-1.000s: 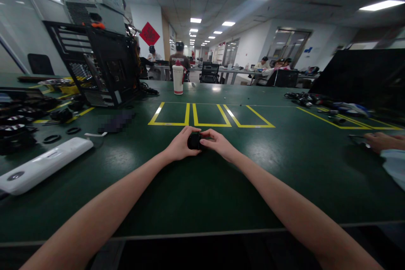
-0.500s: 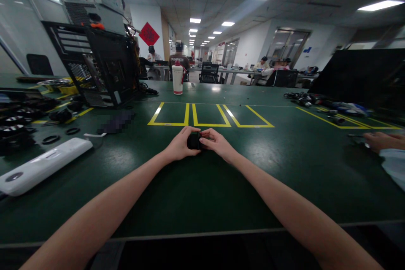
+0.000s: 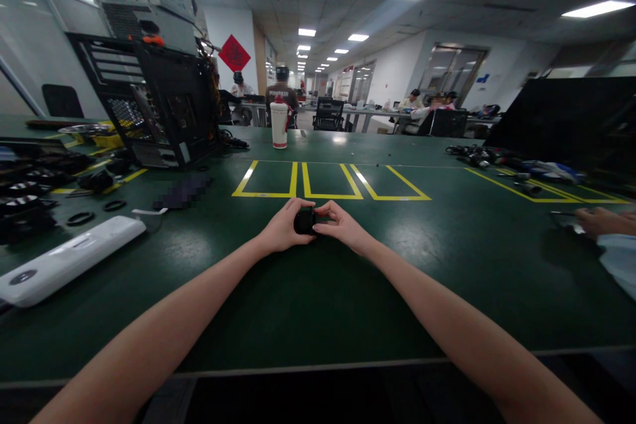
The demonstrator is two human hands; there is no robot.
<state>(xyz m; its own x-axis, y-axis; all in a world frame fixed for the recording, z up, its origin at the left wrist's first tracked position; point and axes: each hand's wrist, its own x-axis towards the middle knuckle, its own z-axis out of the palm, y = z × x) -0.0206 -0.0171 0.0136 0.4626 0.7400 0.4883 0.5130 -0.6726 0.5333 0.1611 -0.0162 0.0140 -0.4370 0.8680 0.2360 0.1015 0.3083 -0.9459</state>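
Observation:
A small, dark, rounded object (image 3: 304, 221) is between my hands, just above or on the green table (image 3: 318, 305); its kind is too dark to make out. My left hand (image 3: 285, 225) is closed round its left side, thumb below and fingers above. From the right, my right hand (image 3: 340, 224) pinches its right edge between thumb and fingertips. Beyond my hands, yellow tape outlines (image 3: 332, 197) mark the tabletop.
At left stand a black computer case (image 3: 149, 99), a white elongated device (image 3: 74, 258) and black rings (image 3: 80, 218). A white cup (image 3: 279, 124) stands further back. On the right, another person's hand (image 3: 603, 220) holds a thin metallic item near cables (image 3: 479, 156).
My right hand's fingers have shifted slightly on the dark object's right edge. My left hand stays in place. The other person's hand at right has moved a little to the right.

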